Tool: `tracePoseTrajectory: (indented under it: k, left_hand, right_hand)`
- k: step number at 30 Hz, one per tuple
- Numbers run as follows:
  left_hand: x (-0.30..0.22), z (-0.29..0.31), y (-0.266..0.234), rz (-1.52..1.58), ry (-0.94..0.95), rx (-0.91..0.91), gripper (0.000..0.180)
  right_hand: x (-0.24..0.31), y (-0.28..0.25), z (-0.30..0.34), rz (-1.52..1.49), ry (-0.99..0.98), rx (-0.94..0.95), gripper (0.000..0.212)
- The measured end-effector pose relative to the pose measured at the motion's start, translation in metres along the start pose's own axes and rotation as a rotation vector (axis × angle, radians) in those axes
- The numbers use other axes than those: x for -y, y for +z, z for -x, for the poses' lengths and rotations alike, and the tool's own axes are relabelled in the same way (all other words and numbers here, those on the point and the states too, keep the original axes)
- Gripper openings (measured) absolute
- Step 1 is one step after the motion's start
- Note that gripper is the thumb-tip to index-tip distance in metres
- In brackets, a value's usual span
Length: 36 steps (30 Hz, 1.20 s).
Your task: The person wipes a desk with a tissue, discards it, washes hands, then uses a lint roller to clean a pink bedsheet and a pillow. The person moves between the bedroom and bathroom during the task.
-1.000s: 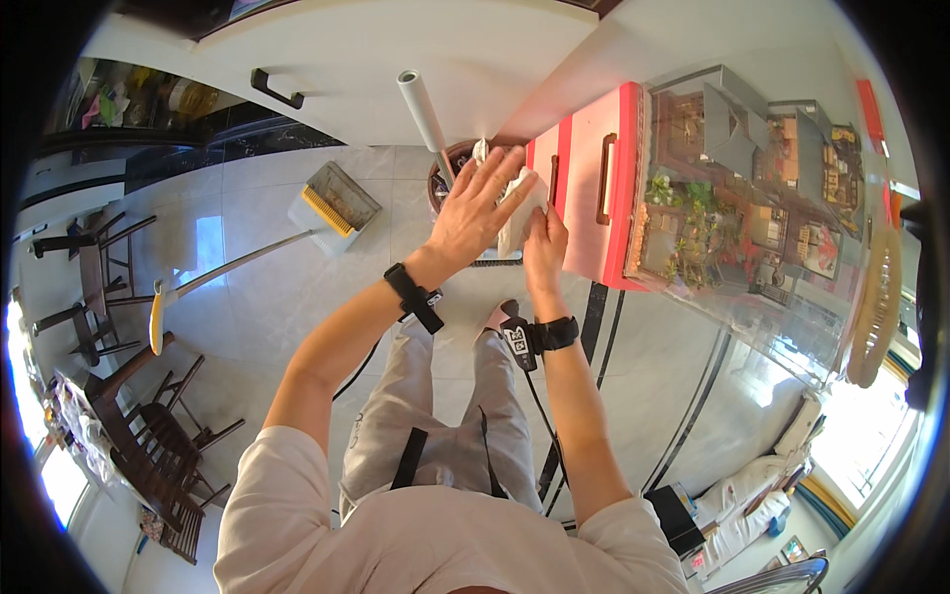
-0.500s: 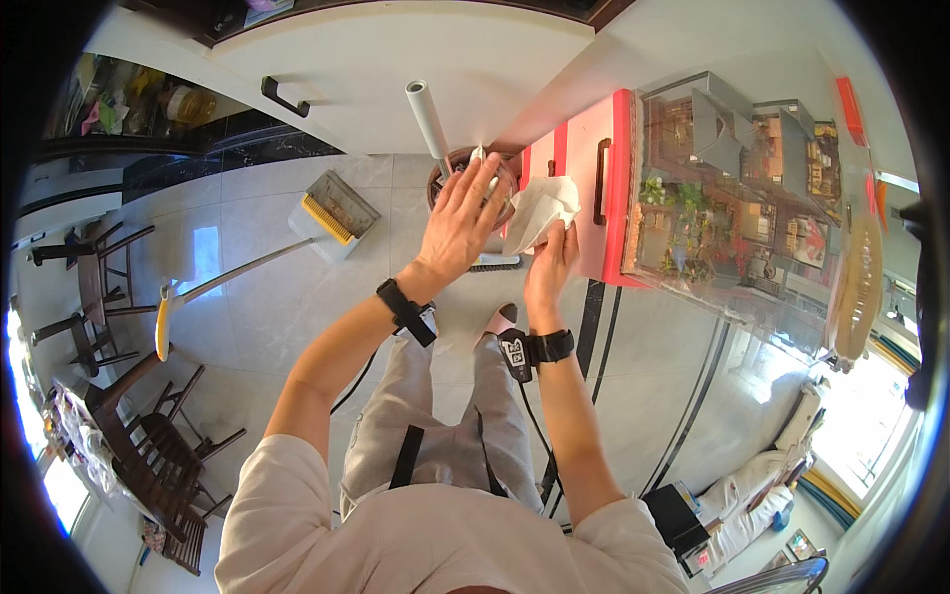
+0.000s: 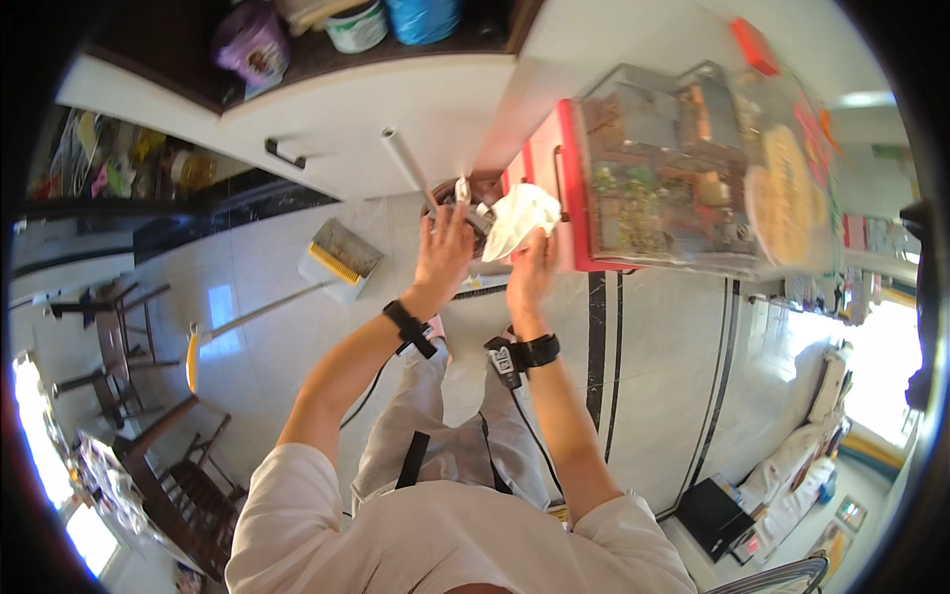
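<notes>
At the near left rim of a round brown container [image 3: 487, 185], my left hand [image 3: 442, 255] lies back upward with its fingers spread. Several small white and grey items sit inside; my hand hides part of them. A pale grey tube [image 3: 404, 160] slants up from beside my left fingers; its lower end is hidden. To the right, my right hand [image 3: 532, 269] pinches a crumpled white piece of tissue or thin cloth [image 3: 524, 216], which hangs over the container's right side.
A pink and red cabinet [image 3: 543, 148] with a clear display case [image 3: 643, 203] on top stands close on the right. White drawers [image 3: 341, 124] rise ahead. A dustpan [image 3: 344, 259] and a yellow-handled broom [image 3: 267, 319] are on the tiled floor to the left.
My view has tilted up, showing more of the shelf ahead. My left hand has drawn back from over the container to its near left rim. My right hand keeps the white piece.
</notes>
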<state>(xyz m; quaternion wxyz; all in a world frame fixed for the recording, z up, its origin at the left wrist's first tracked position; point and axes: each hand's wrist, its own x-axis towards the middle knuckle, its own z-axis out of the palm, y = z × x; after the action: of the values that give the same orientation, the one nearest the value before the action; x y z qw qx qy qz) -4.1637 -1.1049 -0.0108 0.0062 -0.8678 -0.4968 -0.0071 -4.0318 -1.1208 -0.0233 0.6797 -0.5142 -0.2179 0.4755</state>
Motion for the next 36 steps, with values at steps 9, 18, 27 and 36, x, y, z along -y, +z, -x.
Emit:
tracePoseTrajectory:
  k: [9, 18, 27, 36]
  left_hand:
    - [-0.02, 0.033, -0.031, 0.361, 0.105, 0.029, 0.015]
    - [-0.156, -0.002, -0.063, 1.133, 0.046, 0.427, 0.032]
    - [-0.378, -0.095, -0.1, 1.178, 0.271, 0.371, 0.021]
    - [-0.549, -0.205, -0.14, 1.822, 0.149, 0.46, 0.012]
  right_hand:
    - [0.033, -0.021, 0.041, 0.618, -0.191, 0.194, 0.03]
    - [0.122, -0.155, 0.089, 0.545, -0.025, 0.075, 0.032]
    - [0.232, -0.338, 0.059, 0.798, -0.579, -0.306, 0.017]
    - [0.345, -0.475, -0.012, 1.047, -0.58, -0.517, 0.028]
